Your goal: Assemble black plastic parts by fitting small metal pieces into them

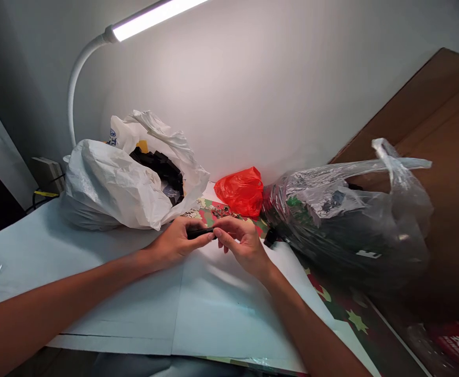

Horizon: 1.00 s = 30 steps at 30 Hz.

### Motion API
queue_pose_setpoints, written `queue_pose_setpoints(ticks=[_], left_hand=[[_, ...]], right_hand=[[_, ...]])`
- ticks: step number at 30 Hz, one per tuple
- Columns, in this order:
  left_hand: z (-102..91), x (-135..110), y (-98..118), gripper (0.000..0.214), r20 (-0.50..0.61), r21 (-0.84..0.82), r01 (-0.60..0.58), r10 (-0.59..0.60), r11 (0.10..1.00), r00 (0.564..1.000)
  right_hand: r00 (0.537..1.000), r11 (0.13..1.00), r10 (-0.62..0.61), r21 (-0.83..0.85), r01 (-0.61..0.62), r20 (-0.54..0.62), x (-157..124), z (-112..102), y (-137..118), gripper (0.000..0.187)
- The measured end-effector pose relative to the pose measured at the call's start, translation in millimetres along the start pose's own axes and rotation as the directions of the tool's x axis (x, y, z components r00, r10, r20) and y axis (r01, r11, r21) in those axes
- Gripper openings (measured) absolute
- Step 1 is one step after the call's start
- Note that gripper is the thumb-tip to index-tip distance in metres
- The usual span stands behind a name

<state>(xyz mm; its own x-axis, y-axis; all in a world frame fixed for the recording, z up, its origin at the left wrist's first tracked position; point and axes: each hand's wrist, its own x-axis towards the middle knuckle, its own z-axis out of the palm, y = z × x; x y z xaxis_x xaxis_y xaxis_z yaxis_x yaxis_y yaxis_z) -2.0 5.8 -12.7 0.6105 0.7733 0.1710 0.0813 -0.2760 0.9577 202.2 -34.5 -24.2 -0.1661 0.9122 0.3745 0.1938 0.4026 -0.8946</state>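
Observation:
Over the middle of the table, my left hand (178,240) grips a small black plastic part (198,233) between thumb and fingers. My right hand (243,243) meets it from the other side, thumb and fingertips pinched on the part's right end. The part lies roughly level; its exact kind cannot be made out, and fingers cover much of it. Just beyond the hands lies a pile of tiny metal pieces (223,211). Another small black piece (270,237) rests to the right of my right hand.
A white plastic bag (111,183) of black parts stands at back left. Behind the hands sits a red bag (240,191); a large clear bag (351,235) of dark items fills the right. A lamp (151,20) hangs above. Cardboard (429,136) leans at far right. White paper (135,309) covers the table.

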Motion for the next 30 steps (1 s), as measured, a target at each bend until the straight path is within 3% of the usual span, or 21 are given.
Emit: queue_pose_setpoints(ticks=[4, 8, 10, 19, 25, 30], left_hand=[[0.5, -1.4, -1.8, 0.038, -0.041, 0.015, -0.013, 0.014, 1.0, 0.999], [1.2, -2.8, -0.7, 0.035, 0.021, -0.035, -0.018, 0.019, 0.999, 1.0], [1.0, -2.7, -0.6, 0.034, 0.02, 0.006, -0.009, 0.009, 1.0, 1.0], [-0.1, -1.3, 2.1, 0.032, -0.128, 0.256, -0.027, 0.062, 0.966, 0.99], [-0.9, -3.4, -1.2, 0.031, -0.106, 0.324, -0.024, 0.061, 0.946, 0.993], [-2.9, -2.1, -3.0, 0.038, -0.102, 0.417, -0.027, 0.076, 0.908, 0.992]], right_hand=[[0.992, 0.984, 0.094, 0.147, -0.105, 0.079, 3.4, -2.7, 1.6, 0.041], [0.964, 0.944, 0.141, 0.262, -0.199, 0.223, 5.4, -5.7, 5.7, 0.045], [0.96, 0.939, 0.146, 0.273, -0.21, 0.237, 5.8, -6.4, 8.3, 0.046], [0.99, 0.982, 0.102, 0.147, -0.116, 0.096, 9.7, -0.3, 8.6, 0.051], [0.998, 0.998, 0.056, 0.038, -0.057, 0.014, 9.1, 1.5, 8.3, 0.043], [0.993, 0.993, 0.108, 0.052, -0.106, -0.041, 12.8, 2.0, 8.8, 0.037]])
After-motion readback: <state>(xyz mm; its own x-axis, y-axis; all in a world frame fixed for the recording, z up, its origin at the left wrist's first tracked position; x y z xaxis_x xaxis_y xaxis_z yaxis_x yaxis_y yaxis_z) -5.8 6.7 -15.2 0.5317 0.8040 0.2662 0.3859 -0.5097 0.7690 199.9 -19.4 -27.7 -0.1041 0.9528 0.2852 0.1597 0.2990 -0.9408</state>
